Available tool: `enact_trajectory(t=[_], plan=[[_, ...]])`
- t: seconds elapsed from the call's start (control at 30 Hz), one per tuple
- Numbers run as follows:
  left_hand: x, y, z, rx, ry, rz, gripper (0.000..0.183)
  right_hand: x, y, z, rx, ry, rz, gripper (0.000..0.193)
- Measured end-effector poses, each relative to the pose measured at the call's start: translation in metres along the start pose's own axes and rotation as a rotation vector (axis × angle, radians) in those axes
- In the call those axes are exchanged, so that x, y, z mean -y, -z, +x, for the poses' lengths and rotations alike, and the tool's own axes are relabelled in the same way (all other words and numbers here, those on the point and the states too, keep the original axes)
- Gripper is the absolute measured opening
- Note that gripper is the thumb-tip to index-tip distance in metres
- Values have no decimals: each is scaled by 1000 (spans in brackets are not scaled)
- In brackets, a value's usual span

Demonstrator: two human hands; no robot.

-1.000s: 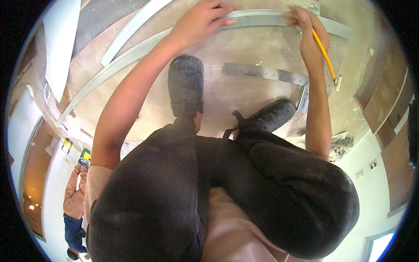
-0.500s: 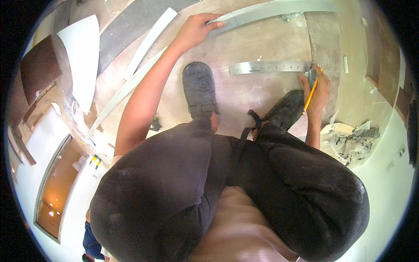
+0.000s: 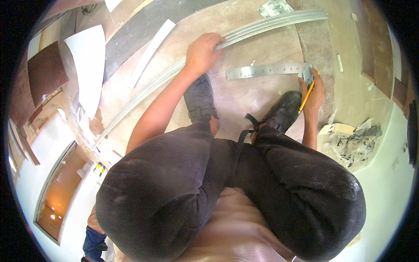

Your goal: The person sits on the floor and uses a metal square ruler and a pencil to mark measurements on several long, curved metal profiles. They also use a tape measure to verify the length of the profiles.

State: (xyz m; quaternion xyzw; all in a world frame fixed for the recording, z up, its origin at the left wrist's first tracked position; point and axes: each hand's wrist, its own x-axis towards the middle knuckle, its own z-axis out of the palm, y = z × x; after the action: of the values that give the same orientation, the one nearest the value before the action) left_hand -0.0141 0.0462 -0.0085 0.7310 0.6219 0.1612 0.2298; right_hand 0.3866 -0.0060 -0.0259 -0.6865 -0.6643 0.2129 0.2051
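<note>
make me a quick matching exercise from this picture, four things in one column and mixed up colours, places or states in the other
Things:
1 pencil
2 ruler
3 long metal strip
4 curved panel

Descriptions:
a with the left hand on it
b white, at the left of the picture
c yellow, in the right hand
d flat blade marked with a scale

Pairs: 1-c, 2-d, 3-a, 4-b
</note>
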Motion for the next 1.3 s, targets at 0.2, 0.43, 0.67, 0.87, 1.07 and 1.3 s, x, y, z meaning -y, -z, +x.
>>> enact_trajectory(t=[0.2, 0.43, 0.67, 0.87, 1.07, 1.3], plan=[[16, -7, -14, -50, -157, -38, 39, -10, 9, 3, -89, -42, 28, 51], [25, 5, -28, -1, -37, 61, 52, -24, 14, 13, -55, -65, 8, 51], [30, 0, -34, -61, -98, 30, 52, -13, 10, 26, -38, -99, 20, 52], [25, -9, -40, -118, -68, 59, 50, -6, 4, 36, 25, -11, 44, 48], [12, -19, -45, -200, -64, 102, 43, 14, 5, 41, -27, 49, -56, 40], [17, -10, -38, -140, 37, -101, 45, 18, -2, 46, -86, 165, -72, 30]])
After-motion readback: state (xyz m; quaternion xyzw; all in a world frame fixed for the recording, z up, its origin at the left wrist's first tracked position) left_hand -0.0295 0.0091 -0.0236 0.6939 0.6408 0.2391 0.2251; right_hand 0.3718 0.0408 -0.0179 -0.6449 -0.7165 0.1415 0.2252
